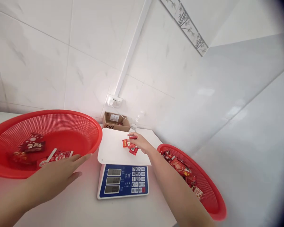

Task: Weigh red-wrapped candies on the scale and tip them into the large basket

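Observation:
On the white table, a digital scale (104, 192) has a white platform (112, 143) with several small red wrapped packets (133, 151) lying near its right side. My right hand (142, 142) reaches over them, its fingers closed around a small red packet (133, 137) just above the others. My left hand (61, 173) extends beside the front right rim of a large red plastic basket (61, 112), fingers stretched out and holding nothing. Inside that basket lie several red packets (35, 146), some partly hidden behind my left hand.
A second red basket (219, 201) on the right holds many red packets (180, 167); my right forearm covers its near edge. Behind the scale are a cardboard box (118, 126) and a clear plastic bottle (133, 127). A socket (115, 101) sits on the tiled wall (92, 63).

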Demonstrator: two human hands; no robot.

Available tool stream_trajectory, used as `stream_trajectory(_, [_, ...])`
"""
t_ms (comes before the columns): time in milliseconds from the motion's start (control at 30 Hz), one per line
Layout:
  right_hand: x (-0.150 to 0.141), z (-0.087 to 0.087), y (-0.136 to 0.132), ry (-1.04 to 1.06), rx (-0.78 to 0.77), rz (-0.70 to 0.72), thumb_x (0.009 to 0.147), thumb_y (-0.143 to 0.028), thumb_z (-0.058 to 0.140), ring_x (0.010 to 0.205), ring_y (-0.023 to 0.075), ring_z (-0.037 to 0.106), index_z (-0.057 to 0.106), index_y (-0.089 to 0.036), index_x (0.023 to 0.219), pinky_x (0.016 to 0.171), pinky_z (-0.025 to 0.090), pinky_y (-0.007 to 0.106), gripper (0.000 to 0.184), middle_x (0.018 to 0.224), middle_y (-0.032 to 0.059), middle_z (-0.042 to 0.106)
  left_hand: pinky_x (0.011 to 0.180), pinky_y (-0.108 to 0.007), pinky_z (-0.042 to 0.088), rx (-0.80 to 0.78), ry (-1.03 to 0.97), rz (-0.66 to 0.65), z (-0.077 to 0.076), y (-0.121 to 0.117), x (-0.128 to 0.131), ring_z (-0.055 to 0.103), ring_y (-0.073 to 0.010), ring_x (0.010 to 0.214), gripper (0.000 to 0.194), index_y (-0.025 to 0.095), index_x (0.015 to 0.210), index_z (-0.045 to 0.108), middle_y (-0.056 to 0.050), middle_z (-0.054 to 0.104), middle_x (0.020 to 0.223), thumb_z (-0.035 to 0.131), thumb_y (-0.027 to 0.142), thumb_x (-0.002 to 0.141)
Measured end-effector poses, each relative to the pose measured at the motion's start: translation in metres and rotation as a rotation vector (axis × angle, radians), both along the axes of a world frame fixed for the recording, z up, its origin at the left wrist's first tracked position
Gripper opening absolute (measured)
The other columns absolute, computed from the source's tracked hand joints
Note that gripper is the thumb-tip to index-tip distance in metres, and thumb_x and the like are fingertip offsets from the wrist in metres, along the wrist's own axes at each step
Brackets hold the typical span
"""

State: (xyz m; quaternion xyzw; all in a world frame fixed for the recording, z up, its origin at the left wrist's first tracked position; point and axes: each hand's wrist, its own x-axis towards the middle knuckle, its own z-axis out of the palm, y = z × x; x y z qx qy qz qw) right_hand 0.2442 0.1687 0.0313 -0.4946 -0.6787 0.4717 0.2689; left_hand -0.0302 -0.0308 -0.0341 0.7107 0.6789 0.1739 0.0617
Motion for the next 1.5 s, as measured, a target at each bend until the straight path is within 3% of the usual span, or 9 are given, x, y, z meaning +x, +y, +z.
stream_trajectory(100, [-0.016,0.000,0.001,-0.012,0.011,-0.061,0.071,-0.019,0.067,0.072,0.0113,0.061,0.059,-0.021,0.094,0.054,0.047,0.020,0.024,0.090,0.0017,0.062,0.082,-0.047,0.052,-0.062,0.050,-0.012,0.012,-0.005,0.006,0.058,-0.0317,0.113,0.051,0.039,0.139,0.035,-0.006,0.049,0.140,0.031,0.032,0.089])
stream_trajectory(167, [-0.020,0.001,0.002,-0.007,0.015,-0.082,0.074,-0.023,0.065,0.077,0.0125,0.062,0.056,-0.023,0.095,0.054,0.047,0.020,0.022,0.092,0.0016,0.061,0.081,-0.044,0.054,-0.055,0.064,-0.023,0.011,-0.005,0.006,0.059,-0.0304,0.113,0.051,0.038,0.140,0.034,-0.005,0.048,0.140,0.031,0.032,0.089])
stream_trajectory(400, [-0.019,-0.006,0.010,-0.041,0.080,-0.074,0.077,-0.041,0.062,0.072,0.0128,0.062,0.052,-0.026,0.096,0.051,0.047,0.021,0.027,0.090,-0.0002,0.058,0.076,-0.049,0.054,-0.048,0.061,-0.038,-0.006,0.000,-0.003,0.055,-0.0344,0.117,0.050,0.044,0.140,0.029,-0.001,0.042,0.145,0.028,0.036,0.090])
stream_trajectory(633, [-0.015,-0.004,0.010,-0.243,0.082,-0.047,0.082,-0.053,0.053,0.058,0.0111,0.058,0.048,-0.029,0.109,0.045,0.043,0.020,0.036,0.082,-0.0014,0.060,0.075,-0.049,0.054,-0.065,0.048,-0.032,-0.006,-0.001,-0.003,0.054,-0.0352,0.117,0.051,0.043,0.141,0.028,-0.001,0.040,0.146,0.029,0.036,0.090])
stream_trajectory(800, [-0.011,0.005,0.005,-0.248,0.034,-0.045,0.086,-0.050,0.049,0.061,0.0125,0.060,0.047,-0.026,0.109,0.050,0.047,0.021,0.033,0.076,-0.0005,0.061,0.073,-0.045,0.054,-0.061,0.053,-0.025,-0.001,-0.002,0.000,0.058,-0.0340,0.112,0.050,0.040,0.140,0.032,-0.004,0.041,0.145,0.029,0.033,0.090])
stream_trajectory(1067, [-0.006,0.007,0.000,-0.360,0.178,-0.109,0.086,-0.040,0.051,0.061,0.0113,0.057,0.050,-0.025,0.108,0.054,0.048,0.023,0.026,0.083,0.0022,0.062,0.075,-0.050,0.052,-0.088,0.048,0.021,0.019,-0.008,0.013,0.062,-0.0333,0.107,0.052,0.034,0.139,0.036,-0.008,0.049,0.139,0.027,0.027,0.089])
stream_trajectory(1167, [-0.004,0.005,0.002,-0.461,0.286,-0.099,0.086,-0.039,0.052,0.065,0.0137,0.059,0.052,-0.028,0.112,0.059,0.048,0.026,0.029,0.093,0.0037,0.065,0.076,-0.052,0.052,-0.083,0.037,0.005,0.024,-0.009,0.015,0.062,-0.0339,0.104,0.051,0.030,0.138,0.039,-0.009,0.053,0.136,0.026,0.026,0.089])
stream_trajectory(1300, [-0.001,0.002,0.003,-0.647,0.424,-0.054,0.085,-0.031,0.053,0.087,0.0196,0.062,0.053,-0.029,0.116,0.074,0.046,0.031,0.032,0.106,0.0044,0.067,0.077,-0.053,0.051,-0.082,0.033,0.007,0.027,-0.009,0.017,0.063,-0.0339,0.103,0.051,0.029,0.137,0.040,-0.010,0.053,0.136,0.027,0.026,0.088])
stream_trajectory(1500, [-0.002,0.001,-0.003,-0.894,0.382,-0.064,0.089,-0.043,0.044,0.090,0.0247,0.063,0.053,-0.024,0.122,0.075,0.043,0.036,0.039,0.101,0.0110,0.069,0.077,-0.055,0.051,-0.083,0.020,0.008,0.026,-0.011,0.016,0.062,-0.0349,0.104,0.050,0.029,0.137,0.041,-0.010,0.052,0.136,0.028,0.025,0.088])
